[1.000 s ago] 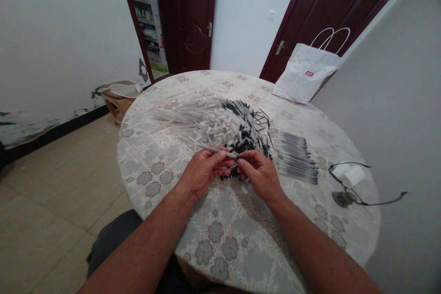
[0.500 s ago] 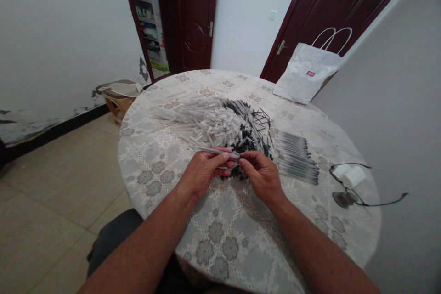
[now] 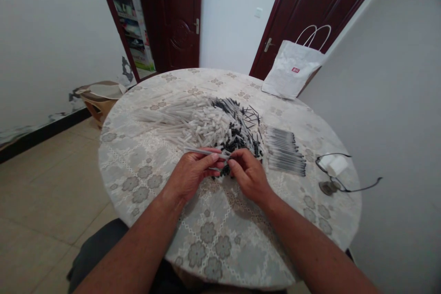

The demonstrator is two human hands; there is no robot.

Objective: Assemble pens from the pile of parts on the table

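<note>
My left hand (image 3: 195,167) is closed around a slim translucent pen (image 3: 198,150), which lies slantwise across the fingers with its rear end pointing left. At the pen's other end, my right hand (image 3: 250,172) pinches with thumb and forefinger; the small part between those fingertips is mostly hidden. Both hands meet just above the near edge of a pile. In that pile are white pen tubes (image 3: 161,117), short white pieces (image 3: 206,126), small black pen parts (image 3: 236,135) and thin dark refills (image 3: 253,117). Right of my right hand, several pens (image 3: 285,151) with dark tips lie side by side.
A round table (image 3: 138,211) wears a flowered cloth. Eyeglasses (image 3: 339,188), a white block (image 3: 336,165) and a dark round object (image 3: 328,187) sit at its right. A white paper bag (image 3: 289,71) stands at the back. Beyond the left edge is a wooden stool (image 3: 98,96).
The whole view has shifted, so the table and hands appear further left. My hands keep the same hold on the pen, fingertips together at its end.
</note>
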